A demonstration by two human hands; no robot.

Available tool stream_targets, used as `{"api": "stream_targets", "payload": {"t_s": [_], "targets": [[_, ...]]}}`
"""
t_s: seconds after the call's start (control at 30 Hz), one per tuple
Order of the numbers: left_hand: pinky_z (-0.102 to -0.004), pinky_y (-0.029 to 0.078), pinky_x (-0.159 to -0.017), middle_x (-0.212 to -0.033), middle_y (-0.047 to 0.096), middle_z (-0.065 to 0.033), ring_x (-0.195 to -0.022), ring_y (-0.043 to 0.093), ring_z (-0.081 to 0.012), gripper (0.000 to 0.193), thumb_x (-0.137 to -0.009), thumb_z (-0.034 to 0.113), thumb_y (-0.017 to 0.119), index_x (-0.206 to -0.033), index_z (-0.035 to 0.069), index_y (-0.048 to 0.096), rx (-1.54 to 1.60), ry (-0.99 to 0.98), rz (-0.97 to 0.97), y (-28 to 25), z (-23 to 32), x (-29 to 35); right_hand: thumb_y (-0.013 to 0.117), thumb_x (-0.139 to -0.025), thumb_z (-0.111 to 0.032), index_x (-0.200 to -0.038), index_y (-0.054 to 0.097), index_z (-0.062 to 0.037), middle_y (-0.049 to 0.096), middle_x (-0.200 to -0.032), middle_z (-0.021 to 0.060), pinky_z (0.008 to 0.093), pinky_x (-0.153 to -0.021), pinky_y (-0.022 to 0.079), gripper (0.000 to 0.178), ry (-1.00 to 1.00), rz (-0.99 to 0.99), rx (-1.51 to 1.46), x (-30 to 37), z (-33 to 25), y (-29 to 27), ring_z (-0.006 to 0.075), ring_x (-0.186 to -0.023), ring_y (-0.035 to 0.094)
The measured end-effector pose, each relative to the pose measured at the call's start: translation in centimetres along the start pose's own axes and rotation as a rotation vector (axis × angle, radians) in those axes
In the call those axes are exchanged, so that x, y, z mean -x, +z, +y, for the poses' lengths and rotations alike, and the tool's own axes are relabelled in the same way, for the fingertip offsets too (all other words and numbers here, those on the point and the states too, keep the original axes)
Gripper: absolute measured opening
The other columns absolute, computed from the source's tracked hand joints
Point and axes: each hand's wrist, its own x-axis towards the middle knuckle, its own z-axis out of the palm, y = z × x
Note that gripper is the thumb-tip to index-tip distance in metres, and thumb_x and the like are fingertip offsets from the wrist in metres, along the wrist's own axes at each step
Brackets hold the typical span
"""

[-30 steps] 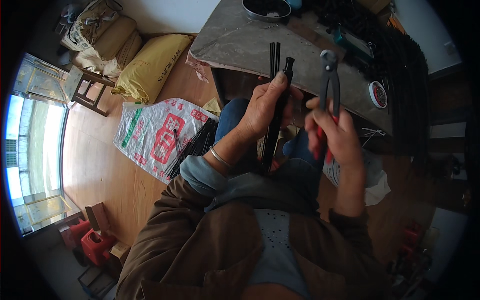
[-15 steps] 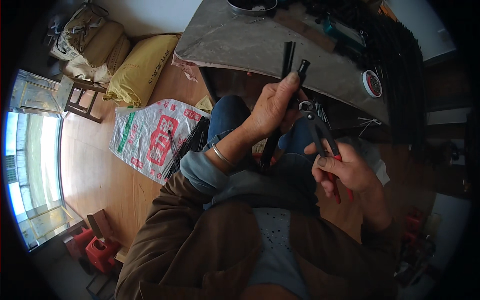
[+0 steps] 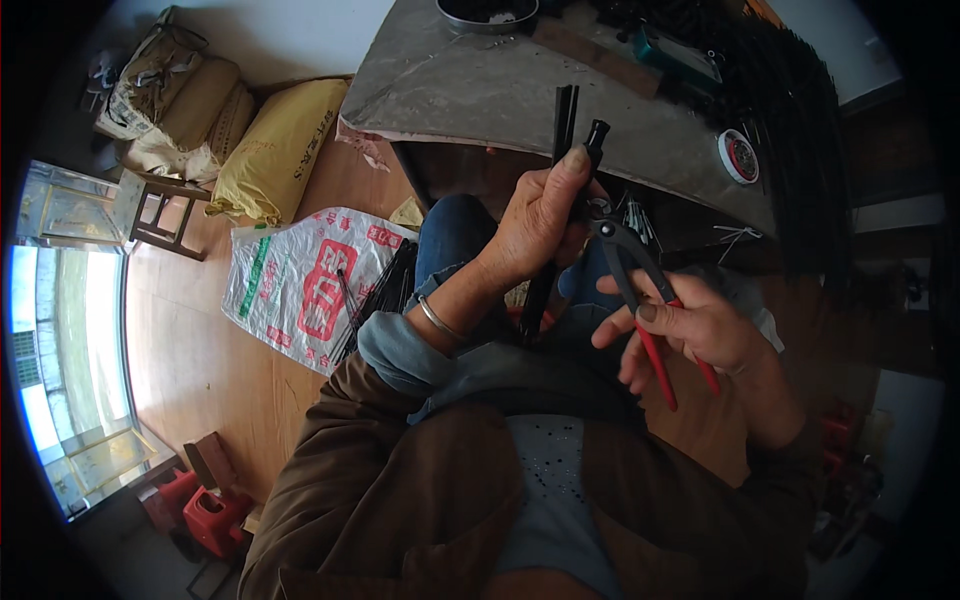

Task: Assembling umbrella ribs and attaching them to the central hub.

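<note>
My left hand [image 3: 538, 215], with a bangle at its wrist, is closed around a bundle of black rods [image 3: 566, 118]. A thicker black piece with a flared tip [image 3: 597, 135] stands up beside the thumb, and the bundle's lower part runs down between my knees. My right hand [image 3: 695, 325] holds black pincers with red handles [image 3: 632, 258]. The handles are spread, the thumb resting on them and several fingers stretched away. The pincers' head is close by the fingers of my left hand; whether the jaws touch the rods I cannot tell.
Ahead stands a grey table [image 3: 450, 90] bearing a metal pan [image 3: 487, 22], a round tin [image 3: 738, 157], a teal box [image 3: 676, 60] and a dark mass of thin rods [image 3: 800, 170]. Black rods [image 3: 385, 290] lie on a printed sack [image 3: 290, 290] at left. Beyond it are a stool [image 3: 165, 215] and a yellow sack [image 3: 285, 150].
The pincers' handles have spread wider, and fingers of my right hand have loosened and stretched out. My left hand still grips the rods.
</note>
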Motion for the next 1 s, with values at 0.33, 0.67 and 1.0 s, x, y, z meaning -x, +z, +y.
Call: {"api": "stream_targets", "payload": {"t_s": [0.33, 0.67, 1.0], "targets": [[-0.0246, 0.029, -0.038, -0.048, 0.039, 0.0005, -0.038, 0.037, -0.0090, 0.061, -0.095, 0.062, 0.037, -0.090, 0.004, 0.056, -0.033, 0.047, 0.096, 0.2, -0.2, 0.5, 0.047, -0.097, -0.015, -0.113, 0.047, -0.0021, 0.050, -0.068, 0.0010, 0.0266, -0.044, 0.045, 0.021, 0.079, 0.273, 0.552, -0.5, -1.9, 1.7, 0.0085, -0.051, 0.050], [-0.0250, 0.029, -0.038, -0.050, 0.039, 0.0002, -0.039, 0.037, -0.0098, 0.059, -0.096, 0.061, 0.036, -0.090, 0.005, 0.053, -0.004, -0.018, -0.008, -0.3, -0.3, -0.2, 0.049, -0.098, -0.016, -0.125, 0.043, 0.0045, 0.062, -0.085, 0.0125, 0.0271, -0.052, 0.054, 0.034, 0.101, 0.091, 0.236, 1.5, -2.2, 0.0, 0.0155, -0.060, 0.063], [-0.0238, 0.033, -0.039, -0.048, 0.044, -0.0004, -0.040, 0.041, -0.0081, 0.061, -0.095, 0.061, 0.039, -0.083, 0.004, 0.056, 0.011, -0.019, 0.018, 1.1, 0.0, 0.4, 0.047, -0.097, -0.014, -0.119, 0.045, -0.0021, 0.048, -0.069, 0.0011, 0.0225, -0.042, 0.040, 0.025, 0.214, 0.131, 0.232, 1.8, -3.1, 0.2, 0.0048, -0.047, 0.042]]}}
